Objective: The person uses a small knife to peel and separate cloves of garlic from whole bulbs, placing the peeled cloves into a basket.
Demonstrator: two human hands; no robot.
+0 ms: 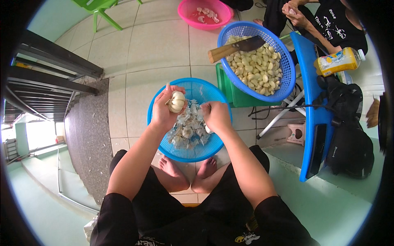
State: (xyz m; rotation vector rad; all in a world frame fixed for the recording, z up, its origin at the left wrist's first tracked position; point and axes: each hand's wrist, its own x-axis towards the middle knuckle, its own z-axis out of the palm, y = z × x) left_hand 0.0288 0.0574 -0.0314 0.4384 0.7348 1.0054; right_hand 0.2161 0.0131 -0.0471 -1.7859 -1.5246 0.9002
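A whole garlic bulb (176, 102) rests in my left hand (164, 108), its fingers around it, above the left part of a round blue plastic basket (154, 135). Over the right part of that basket is my right hand (217, 116), its fingers curled; whether they pinch anything is hidden. Loose garlic skins (187, 132) are heaped in the basket. A white piece, probably garlic, shows partly beside my right hand, low on its left. The basket stands between my knees, just ahead of my bare feet.
Peeled garlic cloves (255, 69) fill a blue colander (287, 73), with a wooden-handled knife (223, 53) across it, above a green container (240, 95). Beyond sits a pink basin (184, 15). A blue table (311, 123) bears a bottle (340, 61) and black bag. Another person (329, 24) sits nearby.
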